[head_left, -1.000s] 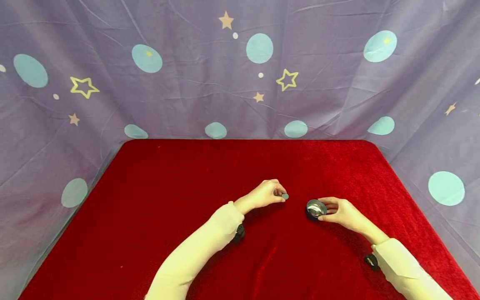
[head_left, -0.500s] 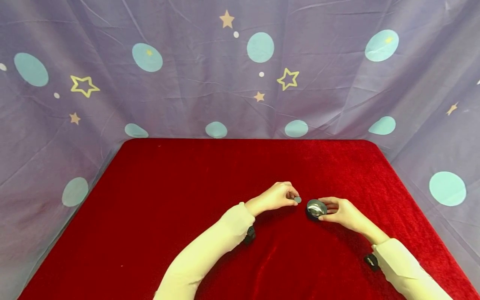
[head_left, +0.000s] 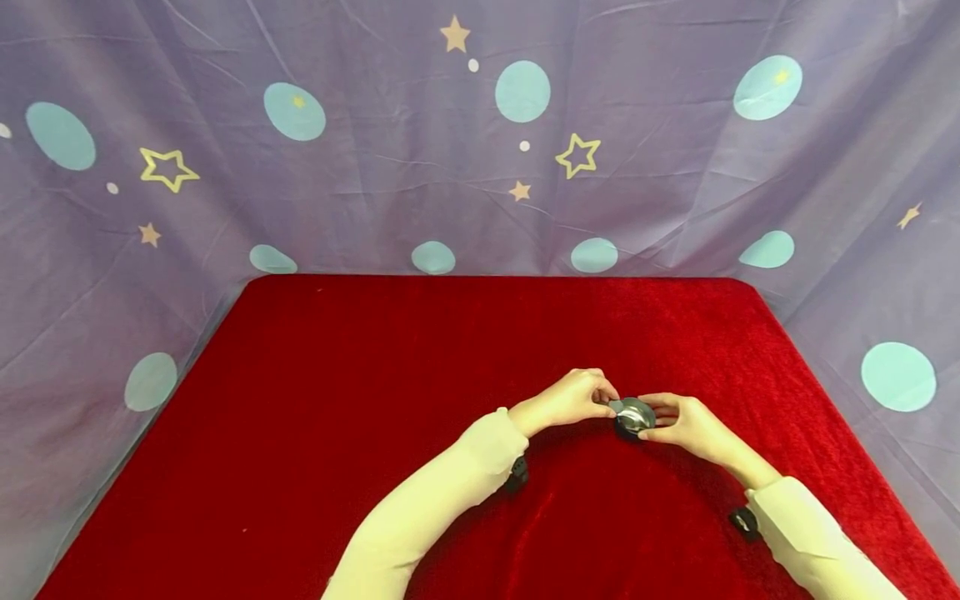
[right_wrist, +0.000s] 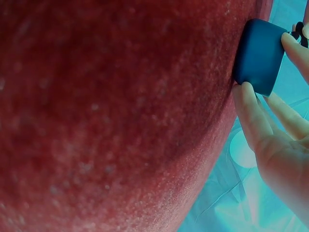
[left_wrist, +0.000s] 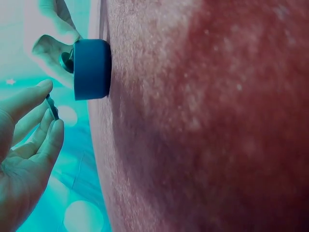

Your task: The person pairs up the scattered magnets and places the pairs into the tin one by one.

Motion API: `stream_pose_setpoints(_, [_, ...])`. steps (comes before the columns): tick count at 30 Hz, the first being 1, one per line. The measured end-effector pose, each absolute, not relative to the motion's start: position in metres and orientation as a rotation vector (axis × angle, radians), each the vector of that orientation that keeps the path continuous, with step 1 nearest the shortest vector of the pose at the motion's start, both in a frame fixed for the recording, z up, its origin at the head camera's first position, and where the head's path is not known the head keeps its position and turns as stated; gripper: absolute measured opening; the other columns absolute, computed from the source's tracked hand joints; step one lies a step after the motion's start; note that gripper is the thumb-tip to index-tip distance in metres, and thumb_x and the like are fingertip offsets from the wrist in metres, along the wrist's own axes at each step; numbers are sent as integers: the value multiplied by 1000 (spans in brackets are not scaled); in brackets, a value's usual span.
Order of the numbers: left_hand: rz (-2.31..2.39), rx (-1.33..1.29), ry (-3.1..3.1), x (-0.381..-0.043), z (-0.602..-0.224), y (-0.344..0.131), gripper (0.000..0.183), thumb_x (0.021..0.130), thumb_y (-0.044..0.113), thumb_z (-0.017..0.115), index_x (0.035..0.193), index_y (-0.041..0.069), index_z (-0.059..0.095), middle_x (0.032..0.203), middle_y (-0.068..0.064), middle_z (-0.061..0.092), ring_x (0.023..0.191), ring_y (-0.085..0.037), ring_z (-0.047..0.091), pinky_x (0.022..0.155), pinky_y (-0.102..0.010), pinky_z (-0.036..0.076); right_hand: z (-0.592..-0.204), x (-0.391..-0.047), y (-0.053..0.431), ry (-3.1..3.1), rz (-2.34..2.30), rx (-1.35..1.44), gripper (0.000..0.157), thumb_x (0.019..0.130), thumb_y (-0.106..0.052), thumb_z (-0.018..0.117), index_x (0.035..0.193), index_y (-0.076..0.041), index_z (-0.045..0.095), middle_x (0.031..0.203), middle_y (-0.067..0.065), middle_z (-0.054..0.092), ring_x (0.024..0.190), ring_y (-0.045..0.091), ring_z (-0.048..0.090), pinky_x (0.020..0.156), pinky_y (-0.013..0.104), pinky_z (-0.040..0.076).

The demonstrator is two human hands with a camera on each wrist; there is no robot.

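On the red cloth, right of the middle, stands a round dark container (head_left: 635, 417) with a shiny metal hollow at its top. Its smooth side wall (left_wrist: 91, 70) shows in the left wrist view. My right hand (head_left: 688, 429) grips it from the right, thumb and fingers on its sides. My left hand (head_left: 567, 400) pinches a small flat grey disc (head_left: 617, 407) between thumb and fingertips, at the container's left rim. From the left wrist that disc (left_wrist: 52, 107) looks thin and dark. Whether it touches the rim I cannot tell.
Red velvety cloth (head_left: 375, 358) covers the table, with soft creases near the front. A purple curtain (head_left: 390, 167) with stars and blue ovals hangs behind and at both sides. A small dark wrist camera (head_left: 517, 473) sits under the left sleeve.
My left hand has moved right with the grey disc, from well clear of the container to its left rim. My right hand and the container have stayed almost in place.
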State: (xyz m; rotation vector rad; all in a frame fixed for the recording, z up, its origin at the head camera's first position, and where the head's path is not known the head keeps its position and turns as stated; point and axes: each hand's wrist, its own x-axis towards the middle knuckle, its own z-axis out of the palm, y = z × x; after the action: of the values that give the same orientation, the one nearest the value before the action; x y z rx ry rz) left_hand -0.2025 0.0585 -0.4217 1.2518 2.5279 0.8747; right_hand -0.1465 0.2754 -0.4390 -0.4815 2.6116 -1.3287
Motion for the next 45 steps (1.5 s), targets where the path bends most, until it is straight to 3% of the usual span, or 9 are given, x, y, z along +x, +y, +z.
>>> stream_pose_setpoints(45, [940,1161,2526,-197,-434,80,25,79,20,70,99,5,70,88,-1,61,79,-4,59,67,-6,42,-442,-147,278,2605,-1336,-488,53,76,-11,73,117,15,51,111,28,58,93,33,63,74,31,53])
